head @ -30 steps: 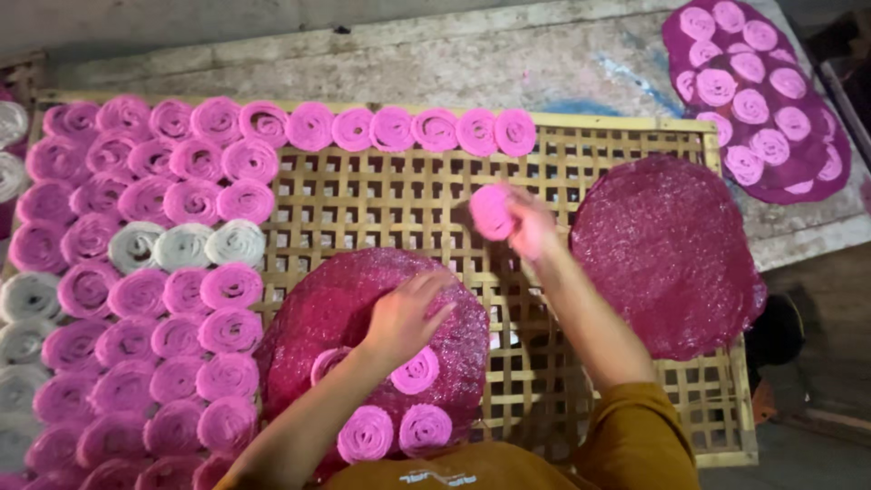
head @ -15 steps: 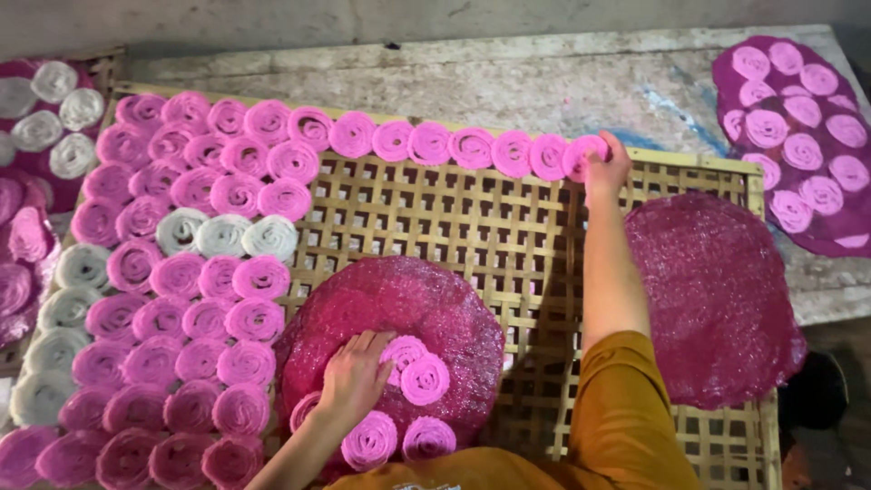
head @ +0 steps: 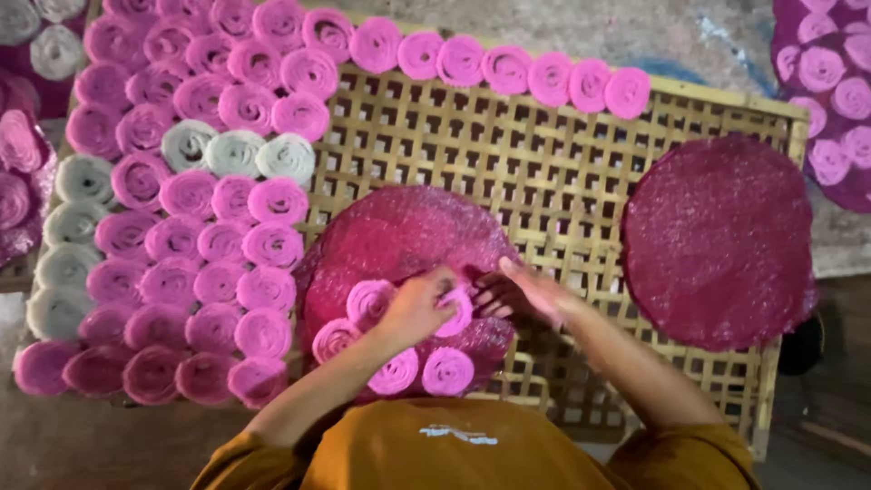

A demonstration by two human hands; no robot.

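Pink coiled spirals, soft and ridged, with a few white ones, crowd the left side of a bamboo lattice tray. On a grainy magenta round mat mid-tray, the left hand pinches a pink spiral; the right hand lies beside it, fingers loosely spread.
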